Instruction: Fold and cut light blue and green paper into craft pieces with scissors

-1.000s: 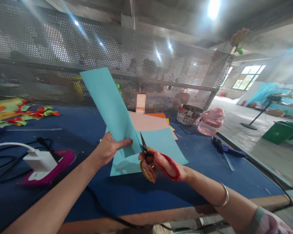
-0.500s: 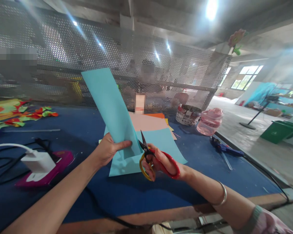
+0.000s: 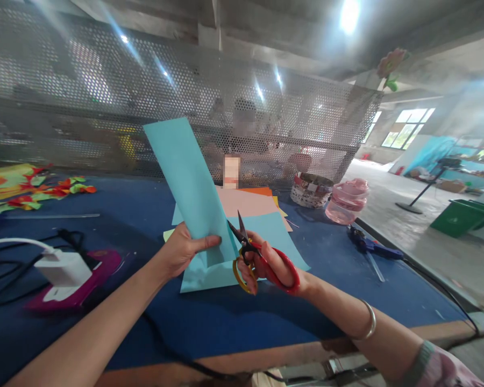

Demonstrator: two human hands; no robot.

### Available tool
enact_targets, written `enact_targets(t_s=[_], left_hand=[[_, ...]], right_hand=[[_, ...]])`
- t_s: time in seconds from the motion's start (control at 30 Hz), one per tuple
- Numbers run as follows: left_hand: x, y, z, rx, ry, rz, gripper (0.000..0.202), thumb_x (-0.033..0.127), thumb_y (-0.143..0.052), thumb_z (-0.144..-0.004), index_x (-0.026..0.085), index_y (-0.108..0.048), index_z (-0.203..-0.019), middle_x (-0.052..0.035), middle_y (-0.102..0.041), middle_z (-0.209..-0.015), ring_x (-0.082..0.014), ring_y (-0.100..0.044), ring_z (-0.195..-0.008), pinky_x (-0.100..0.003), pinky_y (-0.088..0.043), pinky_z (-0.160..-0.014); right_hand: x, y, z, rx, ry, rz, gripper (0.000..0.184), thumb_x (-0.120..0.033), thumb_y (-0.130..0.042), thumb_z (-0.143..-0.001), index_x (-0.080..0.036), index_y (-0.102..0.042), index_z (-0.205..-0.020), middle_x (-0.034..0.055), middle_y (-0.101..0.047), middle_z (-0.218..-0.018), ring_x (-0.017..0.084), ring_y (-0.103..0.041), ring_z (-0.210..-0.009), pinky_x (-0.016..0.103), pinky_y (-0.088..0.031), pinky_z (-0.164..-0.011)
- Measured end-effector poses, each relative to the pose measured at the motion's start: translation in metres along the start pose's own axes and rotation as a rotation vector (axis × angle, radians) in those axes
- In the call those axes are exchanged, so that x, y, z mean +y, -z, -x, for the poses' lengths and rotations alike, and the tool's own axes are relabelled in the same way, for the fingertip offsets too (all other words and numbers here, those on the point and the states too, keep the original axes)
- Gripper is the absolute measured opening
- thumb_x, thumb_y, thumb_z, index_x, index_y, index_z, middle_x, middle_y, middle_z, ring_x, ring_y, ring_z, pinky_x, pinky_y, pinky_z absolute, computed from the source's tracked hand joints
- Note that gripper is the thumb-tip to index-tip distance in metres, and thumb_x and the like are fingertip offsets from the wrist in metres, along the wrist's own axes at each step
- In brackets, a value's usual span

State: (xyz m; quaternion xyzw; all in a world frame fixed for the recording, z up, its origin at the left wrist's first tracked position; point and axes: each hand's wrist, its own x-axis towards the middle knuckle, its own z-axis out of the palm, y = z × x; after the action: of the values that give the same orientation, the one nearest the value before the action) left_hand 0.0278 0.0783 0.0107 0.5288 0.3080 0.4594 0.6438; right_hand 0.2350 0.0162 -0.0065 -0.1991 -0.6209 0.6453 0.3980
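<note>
My left hand point(image 3: 181, 251) pinches a turquoise paper sheet point(image 3: 189, 188), whose long strip rises upright while its lower part rests on the table. My right hand point(image 3: 266, 266) grips red-handled scissors point(image 3: 284, 271) through their finger loops. The scissors' steel blades point(image 3: 237, 228) stand slightly apart, right at the paper's edge. Beneath the turquoise sheet lie a pale blue sheet point(image 3: 266, 231), a pink sheet point(image 3: 242, 201) and an orange sheet point(image 3: 256, 190), stacked and overlapping. Their lower parts are hidden.
A blue-topped table point(image 3: 210, 322) has a wooden front edge. On it are a white charger point(image 3: 62, 269) with black cable, a magenta cutout point(image 3: 102, 263), colourful paper scraps point(image 3: 36, 188), a woven basket point(image 3: 310, 191), a pink jar point(image 3: 346, 201) and a blue glue gun point(image 3: 371, 247). A perforated metal screen point(image 3: 177, 80) stands behind.
The scissor blades have opened wider and shifted slightly up along the paper's edge. The top of the turquoise strip has moved a little right and down.
</note>
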Motion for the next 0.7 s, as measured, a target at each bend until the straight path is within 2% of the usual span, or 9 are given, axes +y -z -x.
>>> enact_targets(t_s=[0.27, 0.5, 0.6, 0.7], left_hand=[[-0.006, -0.004, -0.001, -0.109, 0.024, -0.034, 0.031, 0.023, -0.083, -0.059, 0.015, -0.074, -0.087, -0.0086, -0.077, -0.083, -0.0271, -0.071, -0.077, -0.038, -0.058, -0.075], [-0.007, -0.003, 0.000, -0.119, 0.026, -0.013, 0.027, 0.023, -0.082, -0.061, 0.016, -0.075, -0.086, -0.0107, -0.077, -0.083, -0.0292, -0.072, -0.074, -0.039, -0.058, -0.070], [-0.012, -0.003, 0.000, -0.156, 0.028, -0.019, 0.037, 0.022, -0.082, -0.062, 0.017, -0.075, -0.098, -0.0121, -0.076, -0.093, -0.0306, -0.072, -0.077, -0.038, -0.058, -0.069], [-0.016, -0.005, 0.000, -0.218, 0.053, -0.014, 0.047, 0.022, -0.080, -0.066, 0.020, -0.070, -0.112, -0.0121, -0.073, -0.105, -0.0309, -0.072, -0.083, -0.041, -0.057, -0.074]], right_hand=[[-0.004, 0.001, 0.002, 0.014, -0.039, 0.024, 0.065, -0.068, -0.033, -0.089, -0.025, -0.028, -0.137, -0.0038, -0.051, -0.069, 0.011, -0.052, -0.053, 0.027, -0.044, -0.057], [0.000, 0.001, 0.000, 0.061, -0.019, -0.015, 0.070, -0.073, -0.035, -0.085, -0.024, -0.030, -0.134, -0.0026, -0.053, -0.074, 0.011, -0.054, -0.052, 0.028, -0.047, -0.056], [0.000, 0.002, -0.001, 0.124, 0.021, -0.057, 0.063, -0.070, -0.037, -0.086, -0.024, -0.036, -0.130, -0.0020, -0.051, -0.077, 0.011, -0.054, -0.054, 0.029, -0.048, -0.055], [-0.001, 0.003, -0.001, 0.191, 0.036, -0.068, 0.048, -0.057, -0.043, -0.092, -0.023, -0.041, -0.126, -0.0018, -0.050, -0.080, 0.010, -0.053, -0.057, 0.029, -0.048, -0.058]])
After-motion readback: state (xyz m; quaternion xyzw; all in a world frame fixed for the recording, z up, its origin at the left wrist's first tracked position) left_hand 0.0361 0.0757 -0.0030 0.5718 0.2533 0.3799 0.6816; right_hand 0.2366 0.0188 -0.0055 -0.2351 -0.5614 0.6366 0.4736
